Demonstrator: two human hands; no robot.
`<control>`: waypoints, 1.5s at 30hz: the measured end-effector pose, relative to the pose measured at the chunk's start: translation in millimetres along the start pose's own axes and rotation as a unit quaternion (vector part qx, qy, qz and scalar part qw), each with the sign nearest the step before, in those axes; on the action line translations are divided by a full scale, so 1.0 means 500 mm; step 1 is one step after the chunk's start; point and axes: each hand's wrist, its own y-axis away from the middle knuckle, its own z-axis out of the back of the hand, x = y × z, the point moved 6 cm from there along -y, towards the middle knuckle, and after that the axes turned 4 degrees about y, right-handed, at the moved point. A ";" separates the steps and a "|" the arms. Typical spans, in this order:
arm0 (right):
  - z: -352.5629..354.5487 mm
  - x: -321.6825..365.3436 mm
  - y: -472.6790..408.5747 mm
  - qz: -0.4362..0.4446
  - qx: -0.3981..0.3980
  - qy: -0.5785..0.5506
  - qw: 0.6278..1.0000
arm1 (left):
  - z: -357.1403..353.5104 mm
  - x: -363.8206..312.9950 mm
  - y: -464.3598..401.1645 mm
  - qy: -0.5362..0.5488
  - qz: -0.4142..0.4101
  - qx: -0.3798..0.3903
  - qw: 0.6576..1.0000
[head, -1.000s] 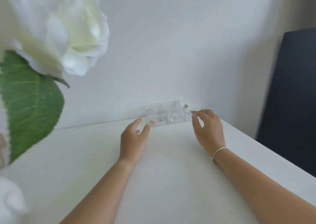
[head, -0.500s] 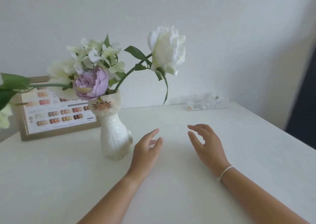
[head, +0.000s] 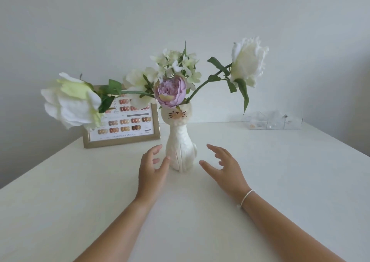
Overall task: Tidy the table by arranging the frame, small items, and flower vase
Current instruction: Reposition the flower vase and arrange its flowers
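Both hands are spread and grasping nothing: the left hand [head: 153, 168] sits just beside the flower vase [head: 181, 147] with its fingertips close to the vase's lower body, and the right hand [head: 224, 168] hovers near its other side, apart from it. That white cat-faced vase stands upright near the middle of the white desk [head: 280, 181], holding white blooms and one purple flower [head: 171, 91]. Behind it the frame [head: 122, 130] stands toward the desk's far left corner, and the clear organizer [head: 273, 122] with small items sits along the far edge toward the right corner.
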 end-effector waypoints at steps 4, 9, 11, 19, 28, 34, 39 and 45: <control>-0.047 0.011 -0.029 -0.030 0.021 -0.066 0.997 | -0.013 0.016 -0.029 0.016 0.023 0.053 0.998; -0.081 0.010 -0.063 -0.060 0.057 -0.138 0.987 | -0.027 0.031 -0.059 0.065 0.023 0.119 0.990; -0.086 0.011 -0.070 -0.046 0.065 -0.145 0.986 | -0.029 0.033 -0.067 0.075 0.015 0.126 0.989; -0.063 -0.030 -0.112 -0.044 0.004 -0.143 0.989 | -0.099 0.035 -0.119 0.097 0.000 0.161 0.982; 0.002 -0.128 -0.237 -0.043 -0.083 -0.097 0.991 | -0.278 0.046 -0.241 0.091 -0.009 0.199 0.976; 0.013 -0.191 -0.329 -0.049 -0.100 -0.089 0.990 | -0.359 0.070 -0.331 0.080 -0.022 0.207 0.975; 0.010 -0.228 -0.381 -0.060 -0.094 -0.077 0.991 | -0.390 0.085 -0.376 0.075 -0.031 0.208 0.975; 0.006 -0.247 -0.403 -0.070 -0.083 -0.061 0.992 | -0.405 0.100 -0.391 0.076 -0.026 0.220 0.972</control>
